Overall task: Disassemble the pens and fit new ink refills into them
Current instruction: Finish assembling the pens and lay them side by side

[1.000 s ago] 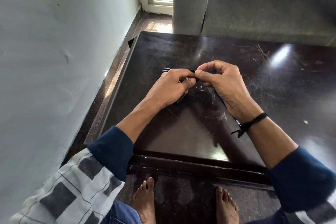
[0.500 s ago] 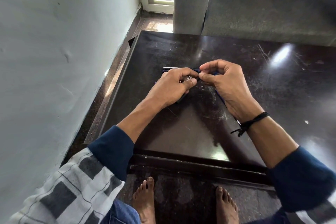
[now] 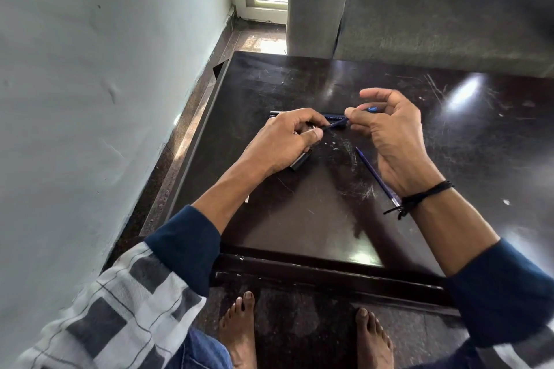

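My left hand [image 3: 286, 139] grips a dark pen barrel [image 3: 299, 162] whose end sticks out below the palm. My right hand [image 3: 386, 132] pinches a blue pen part [image 3: 370, 110] between thumb and fingers, and a thin blue refill [image 3: 334, 124] spans the gap between the two hands. A second blue refill [image 3: 376, 177] lies on the dark table [image 3: 299, 219] under my right wrist. Other dark pens [image 3: 332, 115] lie on the table just behind my hands, partly hidden by them.
A white wall runs close along the left side of the table. A grey sofa [image 3: 434, 24] stands behind the table's far edge. My bare feet are on the floor below the table's near edge [image 3: 314, 269].
My hands have drawn apart: the right hand moved right and up, exposing a length of blue refill between them. The refill on the table is now uncovered.
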{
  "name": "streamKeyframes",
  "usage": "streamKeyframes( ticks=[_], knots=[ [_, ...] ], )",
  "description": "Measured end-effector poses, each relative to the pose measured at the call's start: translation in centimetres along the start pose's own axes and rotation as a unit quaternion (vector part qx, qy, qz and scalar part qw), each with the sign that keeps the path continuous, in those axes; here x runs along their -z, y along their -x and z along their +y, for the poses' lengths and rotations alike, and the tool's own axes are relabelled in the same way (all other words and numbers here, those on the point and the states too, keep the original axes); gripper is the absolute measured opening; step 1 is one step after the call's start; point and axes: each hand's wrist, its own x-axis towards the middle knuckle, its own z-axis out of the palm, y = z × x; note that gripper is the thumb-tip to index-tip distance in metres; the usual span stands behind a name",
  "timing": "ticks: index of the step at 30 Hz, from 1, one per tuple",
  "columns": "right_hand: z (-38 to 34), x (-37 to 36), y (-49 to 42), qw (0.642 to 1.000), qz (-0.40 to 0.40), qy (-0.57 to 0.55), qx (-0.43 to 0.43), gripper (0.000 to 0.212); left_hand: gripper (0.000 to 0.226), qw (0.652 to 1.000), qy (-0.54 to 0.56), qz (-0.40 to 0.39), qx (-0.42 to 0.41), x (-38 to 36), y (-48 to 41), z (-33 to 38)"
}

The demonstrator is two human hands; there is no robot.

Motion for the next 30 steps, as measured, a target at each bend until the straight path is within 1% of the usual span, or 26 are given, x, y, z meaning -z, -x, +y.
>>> streamKeyframes(
  ticks=[7, 10, 12, 15, 17, 20, 23, 27, 30],
  knots=[
    [-0.5, 0.8, -0.7, 0.997, 0.066, -0.028, 0.007, 0.044, 0.015, 1.0, 0.008, 0.002, 0.013, 0.2, -0.1, -0.1],
    [-0.8, 1.3, -1.1, 0.997, 0.071, 0.004, 0.017, 0.045, 0.016, 1.0, 0.01, 0.012, 0.016, 0.3, -0.1, -0.1],
    [-0.9, 1.7, -1.2, 0.996, 0.054, 0.062, 0.018, 0.051, 0.016, 0.999, 0.013, 0.027, 0.021, 0.4, -0.3, -0.3],
    [-0.3, 1.7, -1.0, 0.989, -0.006, 0.147, 0.008, 0.062, 0.015, 0.997, 0.022, 0.072, 0.036, 0.7, -0.5, -0.6],
    [0.3, 1.6, -0.7, 0.977, -0.041, 0.209, 0.015, 0.065, 0.014, 0.994, 0.03, 0.095, 0.043, 0.7, -0.6, -0.7],
    [0.8, 1.5, -0.6, 0.953, -0.069, 0.293, 0.04, 0.068, 0.014, 0.992, 0.048, 0.109, 0.047, 0.7, -0.7, -0.6],
    [0.7, 1.9, -0.8, 0.94, -0.084, 0.327, 0.043, 0.066, 0.014, 0.992, 0.053, 0.106, 0.05, 0.7, -0.7, -0.7],
    [0.1, 2.1, -0.8, 0.935, -0.084, 0.342, 0.034, 0.059, 0.014, 0.992, 0.059, 0.101, 0.05, 0.8, -0.7, -0.8],
    [-0.1, 1.5, -0.2, 0.925, -0.111, 0.363, 0.031, 0.055, 0.015, 0.991, 0.073, 0.101, 0.048, 0.8, -0.8, -1.0]
  ],
)
